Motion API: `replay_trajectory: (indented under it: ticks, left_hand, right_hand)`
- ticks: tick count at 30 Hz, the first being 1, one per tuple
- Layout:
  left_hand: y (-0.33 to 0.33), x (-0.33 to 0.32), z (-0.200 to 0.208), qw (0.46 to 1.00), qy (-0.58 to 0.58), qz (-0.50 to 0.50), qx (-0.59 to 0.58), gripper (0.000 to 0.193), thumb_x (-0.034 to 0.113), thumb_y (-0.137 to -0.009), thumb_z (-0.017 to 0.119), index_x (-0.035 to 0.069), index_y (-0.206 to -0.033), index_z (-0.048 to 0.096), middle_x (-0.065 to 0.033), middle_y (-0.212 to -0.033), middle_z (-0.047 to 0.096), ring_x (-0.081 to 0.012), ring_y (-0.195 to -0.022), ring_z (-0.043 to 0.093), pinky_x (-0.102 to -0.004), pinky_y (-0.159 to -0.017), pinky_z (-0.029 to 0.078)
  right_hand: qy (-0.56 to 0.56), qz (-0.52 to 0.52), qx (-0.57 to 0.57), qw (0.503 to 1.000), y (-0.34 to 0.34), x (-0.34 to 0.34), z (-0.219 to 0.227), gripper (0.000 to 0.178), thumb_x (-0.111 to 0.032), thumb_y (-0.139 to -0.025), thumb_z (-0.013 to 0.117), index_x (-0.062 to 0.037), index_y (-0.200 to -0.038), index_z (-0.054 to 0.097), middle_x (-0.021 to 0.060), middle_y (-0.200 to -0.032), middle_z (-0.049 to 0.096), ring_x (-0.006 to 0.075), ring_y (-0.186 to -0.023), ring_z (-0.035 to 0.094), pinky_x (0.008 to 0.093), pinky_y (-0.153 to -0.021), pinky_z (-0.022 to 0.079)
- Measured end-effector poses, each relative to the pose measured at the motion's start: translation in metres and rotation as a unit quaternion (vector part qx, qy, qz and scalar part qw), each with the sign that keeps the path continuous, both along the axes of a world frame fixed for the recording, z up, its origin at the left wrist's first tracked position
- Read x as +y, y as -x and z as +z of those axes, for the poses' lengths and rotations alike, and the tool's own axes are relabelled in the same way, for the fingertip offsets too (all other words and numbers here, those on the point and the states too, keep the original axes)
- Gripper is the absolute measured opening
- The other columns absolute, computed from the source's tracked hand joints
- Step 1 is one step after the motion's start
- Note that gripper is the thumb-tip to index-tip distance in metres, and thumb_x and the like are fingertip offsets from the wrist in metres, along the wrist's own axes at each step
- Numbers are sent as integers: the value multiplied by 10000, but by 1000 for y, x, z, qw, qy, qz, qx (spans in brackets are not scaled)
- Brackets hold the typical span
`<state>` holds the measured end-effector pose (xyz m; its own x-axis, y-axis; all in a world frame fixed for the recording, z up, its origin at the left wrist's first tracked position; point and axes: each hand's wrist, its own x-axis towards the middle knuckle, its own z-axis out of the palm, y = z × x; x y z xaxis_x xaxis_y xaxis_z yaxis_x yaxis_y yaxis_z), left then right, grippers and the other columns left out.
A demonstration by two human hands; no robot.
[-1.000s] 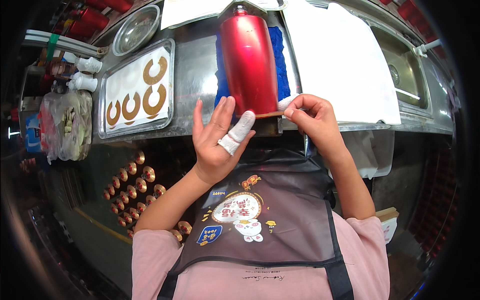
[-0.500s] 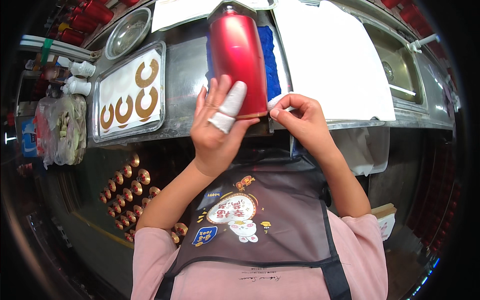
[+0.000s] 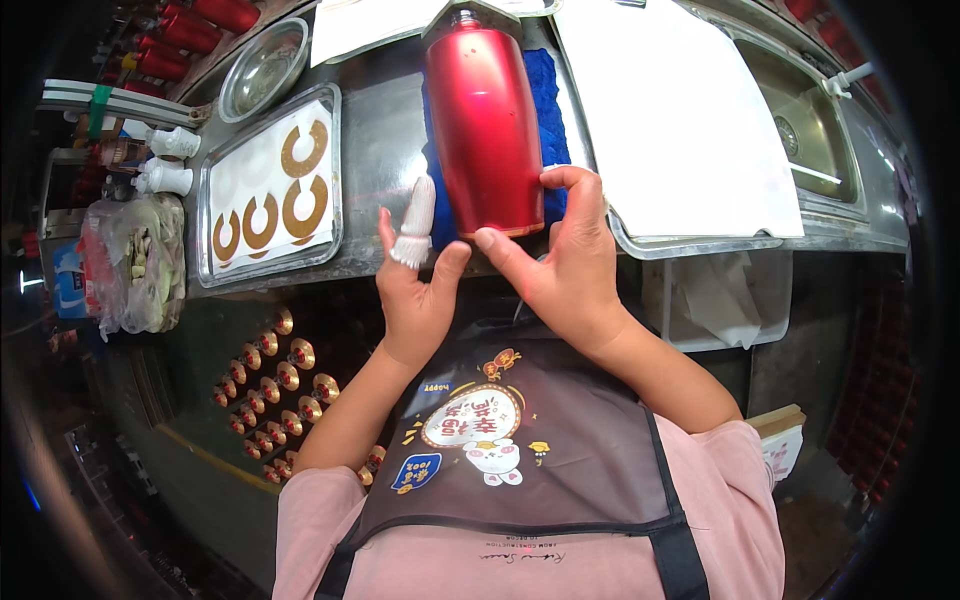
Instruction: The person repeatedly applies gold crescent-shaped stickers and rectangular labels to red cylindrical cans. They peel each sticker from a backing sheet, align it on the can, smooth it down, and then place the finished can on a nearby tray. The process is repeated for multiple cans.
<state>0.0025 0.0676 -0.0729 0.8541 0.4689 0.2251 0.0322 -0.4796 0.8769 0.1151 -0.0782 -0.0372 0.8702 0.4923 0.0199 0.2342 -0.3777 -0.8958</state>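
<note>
A glossy red metal bottle (image 3: 487, 130) lies on a blue cloth (image 3: 543, 95), its threaded neck pointing away from me. My right hand (image 3: 572, 278) grips the near end, thumb at the base rim and fingers along the right side. Left of that base, my left hand (image 3: 412, 312) has its fingers apart and holds nothing I can see. A white finger cover (image 3: 418, 212) sits on one of its fingers, close to the bottle's left side. In a clear tray (image 3: 336, 220) lie several gold C-shaped pieces (image 3: 304, 207) on white backing paper.
A round metal bowl (image 3: 265, 70) stands beyond the tray. White sheeting (image 3: 690, 130) covers the counter at right, before a sink (image 3: 815, 120). White bottles (image 3: 163, 176) and a plastic bag (image 3: 150, 265) are at far left. Gold-and-red pieces (image 3: 288, 376) stand in rows below.
My left hand has come off the bottle's left side and drawn back. My right hand has moved in from the lower right side, its thumb now at the base.
</note>
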Motion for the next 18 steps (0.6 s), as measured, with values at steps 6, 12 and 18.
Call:
replay_trajectory:
  ticks: [6, 12, 18]
  left_hand:
    - [-14, 0, 4, 984, 178, -27, 15, 659, 219, -1015, 647, -31, -1559, 372, -165, -1612, 419, -241, -1526, 329, -459, -1255, -26]
    - [-11, 2, 5, 954, 297, -33, 4, 659, 178, -1019, 642, -42, -1568, 349, -140, -1615, 410, -228, -1513, 330, -405, -1259, 47]
    - [-16, -2, 10, 966, 258, -25, 22, 688, 153, -1008, 666, -40, -1577, 330, -154, -1587, 425, -209, -1454, 403, -373, -1213, 271]
  right_hand:
    - [-31, -5, 24, 999, -7, -3, -4, 701, -369, -787, 849, -7, -1233, 447, 216, -1113, 576, 379, -955, 643, 447, -793, 535]
    - [2, 3, -30, 1000, -5, 1, -4, 700, -308, -796, 863, -10, -1242, 413, 174, -1126, 574, 229, -750, 619, 360, -678, 513]
    - [-6, 9, -22, 1000, -4, 0, -6, 684, -255, -813, 855, -11, -1260, 397, 151, -1103, 574, 158, -649, 602, 314, -624, 500]
